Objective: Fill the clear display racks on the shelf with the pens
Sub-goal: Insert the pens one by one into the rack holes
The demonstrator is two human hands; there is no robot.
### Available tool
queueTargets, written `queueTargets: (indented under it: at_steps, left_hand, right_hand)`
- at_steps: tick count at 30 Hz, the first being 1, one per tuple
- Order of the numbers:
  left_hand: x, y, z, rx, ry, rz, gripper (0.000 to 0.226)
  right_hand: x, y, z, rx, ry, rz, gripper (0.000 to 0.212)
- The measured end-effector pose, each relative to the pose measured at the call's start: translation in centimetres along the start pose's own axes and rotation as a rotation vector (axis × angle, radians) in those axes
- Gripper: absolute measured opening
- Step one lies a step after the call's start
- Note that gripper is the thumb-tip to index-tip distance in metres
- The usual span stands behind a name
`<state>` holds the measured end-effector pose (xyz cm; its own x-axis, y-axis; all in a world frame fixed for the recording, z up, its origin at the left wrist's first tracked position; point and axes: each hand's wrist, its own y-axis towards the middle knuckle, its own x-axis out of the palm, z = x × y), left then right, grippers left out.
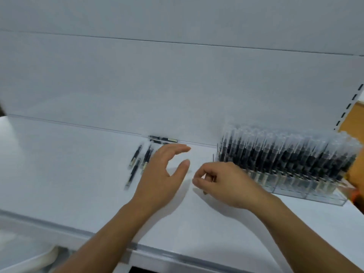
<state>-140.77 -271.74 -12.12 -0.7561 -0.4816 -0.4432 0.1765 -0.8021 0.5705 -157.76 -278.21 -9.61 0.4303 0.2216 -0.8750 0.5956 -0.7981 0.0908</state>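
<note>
White shelf (69,174). Clear rack (325,196) packed with black pens (285,154), clear caps. Loose pens (136,157) beside relaxed left hand (159,174); right hand (226,184) pinching pen (204,192). Labels too blurry to read.

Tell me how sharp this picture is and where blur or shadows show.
Head view: motion blur throughout, strongest on the pen-filled rack and the loose pens; even light with faint shadows under the left hand and right hand on the shelf; no strong glare.

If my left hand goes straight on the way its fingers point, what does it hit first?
Likely the left end of the clear pen rack; fingers of the left hand point right across the shelf toward it. Depth is unclear; it might reach the back panel instead.
</note>
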Motion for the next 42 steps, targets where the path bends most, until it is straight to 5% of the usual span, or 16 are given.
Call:
queueTargets:
  at_steps: [8, 18, 32, 42]
  left_hand:
    - [-7.9, 0.1, -7.2, -0.308, 0.241, 0.133, 0.024]
    - [-8.8, 1.4, -8.4, -0.397, 0.354, -0.312, 0.033]
    - [-9.6, 1.0, -6.8, -0.479, 0.468, -0.196, 0.040]
    - [-8.6, 5.5, -7.7, -0.588, 0.759, -0.451, 0.028]
  right_hand:
    - [5.9, 7.1, -3.4, -0.105, 0.042, 0.037, 0.033]
    - [8.2, 7.9, -2.8, -0.195, 0.016, 0.089, 0.031]
    - [7.9, 7.5, -3.3, -0.186, -0.008, 0.070, 0.031]
    - [7.5, 7.1, -3.3, -0.240, -0.038, 0.028, 0.018]
